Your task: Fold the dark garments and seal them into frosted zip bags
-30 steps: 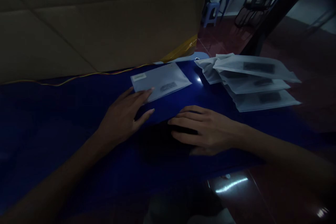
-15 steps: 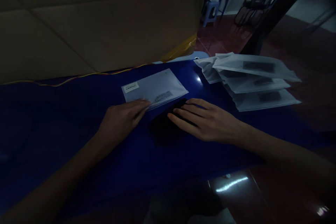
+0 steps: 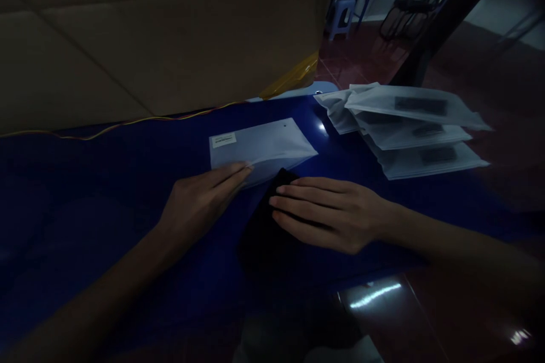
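Observation:
A frosted plastic bag [image 3: 268, 142] with a small printed label [image 3: 223, 139] at its upper left corner lies on the blue tabletop. My left hand [image 3: 204, 195] is closed on its near edge, thumb and fingers together; the bag's mouth bulges slightly there. To the right, my right hand [image 3: 327, 210] holds a black flat item [image 3: 266, 232] just in front of the bag. Its fingers lie together across the top of the item, and the thumb is hidden. The item is too dark to make out its kind.
Several filled frosted bags [image 3: 419, 130] lie overlapping at the right end of the blue table [image 3: 128, 204]. A large cardboard box [image 3: 179, 51] stands along the back, with a thin yellow and red wire [image 3: 157, 118] before it. Beyond are a stool [image 3: 342, 17], a chair [image 3: 419, 0] and part of a person.
The bag has shifted slightly right and its near side has lifted. My right hand has moved nearer to me with the black item, which has turned more lengthwise.

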Available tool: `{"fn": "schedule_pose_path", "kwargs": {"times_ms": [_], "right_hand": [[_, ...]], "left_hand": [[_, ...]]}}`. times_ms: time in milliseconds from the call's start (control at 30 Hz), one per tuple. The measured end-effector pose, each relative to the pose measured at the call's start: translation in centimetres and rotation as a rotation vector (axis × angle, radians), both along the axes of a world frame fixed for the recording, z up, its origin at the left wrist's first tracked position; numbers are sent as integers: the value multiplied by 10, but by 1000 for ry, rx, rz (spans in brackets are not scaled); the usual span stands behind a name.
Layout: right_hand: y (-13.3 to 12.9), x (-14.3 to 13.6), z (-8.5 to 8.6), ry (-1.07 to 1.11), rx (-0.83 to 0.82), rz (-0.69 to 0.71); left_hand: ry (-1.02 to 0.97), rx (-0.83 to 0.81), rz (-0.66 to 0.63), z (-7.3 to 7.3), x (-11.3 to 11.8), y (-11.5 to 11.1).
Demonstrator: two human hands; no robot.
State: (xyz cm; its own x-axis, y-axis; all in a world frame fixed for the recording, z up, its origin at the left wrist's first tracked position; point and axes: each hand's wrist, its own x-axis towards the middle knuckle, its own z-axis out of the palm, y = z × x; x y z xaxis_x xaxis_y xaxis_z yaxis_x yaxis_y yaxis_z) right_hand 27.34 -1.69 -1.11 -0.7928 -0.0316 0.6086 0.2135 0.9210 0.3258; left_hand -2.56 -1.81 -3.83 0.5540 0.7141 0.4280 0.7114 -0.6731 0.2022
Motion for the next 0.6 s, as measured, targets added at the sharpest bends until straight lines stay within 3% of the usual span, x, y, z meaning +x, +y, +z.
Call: {"fn": "schedule_pose_path", "kwargs": {"times_ms": [233,433,600], "right_hand": [[-3,-4,-6,38,-33,-6],[1,-2,-22,-53,-144,-104],[-1,-4,-26,-125,-268,-239]], "left_hand": [[89,190,-69,10,15,-13],[13,183,-140,4,14,-13],[92,203,-143,11,14,-13]]}}
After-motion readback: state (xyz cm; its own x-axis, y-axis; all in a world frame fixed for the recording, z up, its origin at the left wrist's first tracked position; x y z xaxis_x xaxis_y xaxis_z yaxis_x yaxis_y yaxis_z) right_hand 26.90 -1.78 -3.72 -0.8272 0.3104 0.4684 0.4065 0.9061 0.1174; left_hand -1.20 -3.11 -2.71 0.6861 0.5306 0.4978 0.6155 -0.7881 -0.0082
